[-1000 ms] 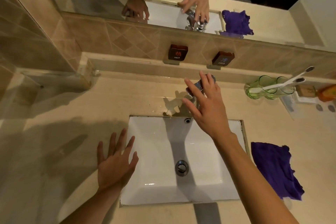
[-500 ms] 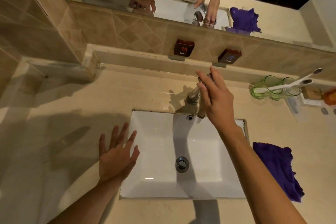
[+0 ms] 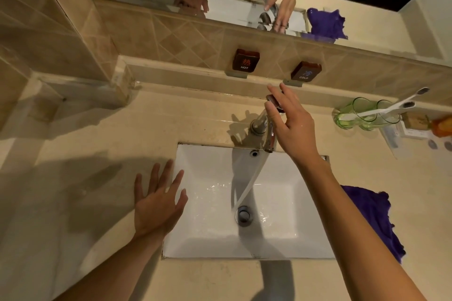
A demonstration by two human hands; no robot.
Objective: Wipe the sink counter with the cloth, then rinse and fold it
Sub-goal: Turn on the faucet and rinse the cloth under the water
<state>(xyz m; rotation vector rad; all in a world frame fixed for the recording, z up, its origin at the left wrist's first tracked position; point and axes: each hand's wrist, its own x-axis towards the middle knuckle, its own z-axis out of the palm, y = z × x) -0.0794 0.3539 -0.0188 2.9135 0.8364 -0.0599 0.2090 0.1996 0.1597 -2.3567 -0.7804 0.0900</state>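
A: Right hand (image 3: 292,127) is up at the tap (image 3: 265,129), fingers pinched on the lever knob (image 3: 274,103). Water's running, a stream (image 3: 249,181) slants down to the drain (image 3: 243,214). Left hand (image 3: 156,203) lies flat, fingers spread, holding nothing, on the bench (image 3: 85,178) at the left rim of the sink (image 3: 208,239).

B: And the cloth?

A: Purple cloth (image 3: 374,220) sits on the bench just right of the sink, partly hidden behind the right forearm. Neither hand touches it.

B: So how far along?

A: Can't tell if wiping's done; bench shows no clear wet streaks. Tap on suggests the rinse stage is starting, imo. Left to do: pick up cloth, rinse, fold.

B: Cloth condition?

A: Crumpled, unfolded, ragged edges, lying in a loose heap. Wet or dry, can't say.
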